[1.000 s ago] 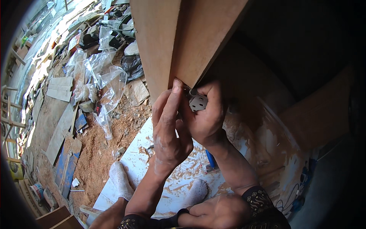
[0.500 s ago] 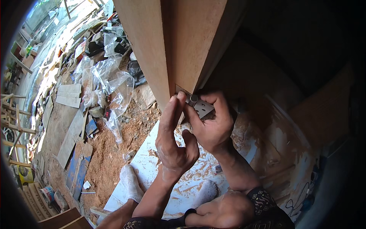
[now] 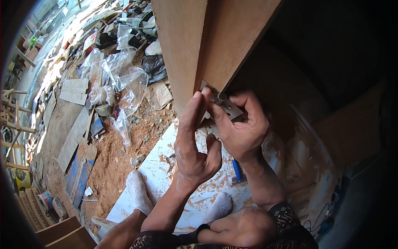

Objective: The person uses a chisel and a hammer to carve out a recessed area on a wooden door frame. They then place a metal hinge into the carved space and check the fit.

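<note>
A metal hinge [image 3: 232,109] with screw holes and a round barrel sits at the lower part of a wooden post [image 3: 232,37], one leaf lying in a recess cut in the wood. My right hand [image 3: 245,126] pinches the free leaf and barrel between thumb and fingers. Beside it, my left hand [image 3: 192,153] has its fingers stretched up, their tips pressing at the hinge's recessed leaf. The left thumb stands apart. The fingers partly hide the recess. Below the right wrist, a blue pen-like tool [image 3: 236,169] lies on the white board.
A white board [image 3: 166,145] strewn with shavings lies under my feet. Sawdust [image 3: 112,155], clear plastic sheeting [image 3: 120,68] and wood scraps [image 3: 74,91] cover the ground at left. A dark board [image 3: 348,124] leans at right, with cables [image 3: 317,220] near the lower right.
The post, hinge and both hands appear farther right and slightly higher in the picture. The blue tool now shows beside my right forearm. My grip looks about the same.
</note>
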A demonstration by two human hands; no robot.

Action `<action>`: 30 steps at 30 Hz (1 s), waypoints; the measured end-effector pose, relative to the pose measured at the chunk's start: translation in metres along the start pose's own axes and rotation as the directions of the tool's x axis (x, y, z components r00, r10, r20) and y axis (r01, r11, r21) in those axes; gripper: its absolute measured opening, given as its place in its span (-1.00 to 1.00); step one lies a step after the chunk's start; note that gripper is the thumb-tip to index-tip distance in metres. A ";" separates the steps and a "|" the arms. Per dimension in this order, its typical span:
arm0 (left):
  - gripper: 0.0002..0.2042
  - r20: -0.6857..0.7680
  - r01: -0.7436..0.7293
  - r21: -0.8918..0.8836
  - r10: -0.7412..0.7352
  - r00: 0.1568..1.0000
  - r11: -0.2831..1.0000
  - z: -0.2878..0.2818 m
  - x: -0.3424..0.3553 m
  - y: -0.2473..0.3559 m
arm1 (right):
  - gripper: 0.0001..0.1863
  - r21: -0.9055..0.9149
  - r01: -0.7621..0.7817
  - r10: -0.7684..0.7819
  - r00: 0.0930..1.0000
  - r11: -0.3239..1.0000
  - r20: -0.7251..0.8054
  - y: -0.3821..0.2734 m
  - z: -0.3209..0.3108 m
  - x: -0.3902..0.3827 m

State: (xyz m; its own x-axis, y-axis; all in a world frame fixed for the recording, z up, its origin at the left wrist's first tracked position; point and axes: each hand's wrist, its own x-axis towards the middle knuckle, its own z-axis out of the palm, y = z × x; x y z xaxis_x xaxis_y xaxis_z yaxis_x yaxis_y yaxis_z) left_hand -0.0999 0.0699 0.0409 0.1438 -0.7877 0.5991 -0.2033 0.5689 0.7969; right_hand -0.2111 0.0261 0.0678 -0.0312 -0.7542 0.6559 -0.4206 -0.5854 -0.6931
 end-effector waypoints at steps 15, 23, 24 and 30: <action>-0.18 -0.129 0.222 0.307 -0.191 0.973 0.925 0.027 -0.082 -0.063 | -0.62 0.155 -0.128 0.128 0.992 0.980 0.014 0.002 0.009 -0.002; -0.28 -0.087 0.013 0.417 0.026 0.996 0.909 0.014 -0.072 -0.093 | -0.63 0.112 -0.106 0.108 0.994 0.988 -0.011 -0.006 0.011 0.000; -0.30 -0.067 -0.028 0.438 0.063 0.996 0.899 0.013 -0.071 -0.098 | -0.62 0.108 -0.095 0.096 0.995 0.990 -0.001 -0.006 0.009 0.000; -0.37 -0.026 -0.120 0.458 0.148 0.989 0.881 0.005 -0.064 -0.113 | -0.60 0.052 -0.082 0.081 0.996 0.995 0.025 -0.004 0.001 -0.001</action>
State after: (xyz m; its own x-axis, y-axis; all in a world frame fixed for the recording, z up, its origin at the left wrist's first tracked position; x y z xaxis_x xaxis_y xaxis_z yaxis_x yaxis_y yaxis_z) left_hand -0.0910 0.0550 -0.0881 0.1374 -0.6882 0.7124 -0.6398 0.4874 0.5942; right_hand -0.2085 0.0289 0.0702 -0.0425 -0.8062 0.5901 -0.3685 -0.5364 -0.7593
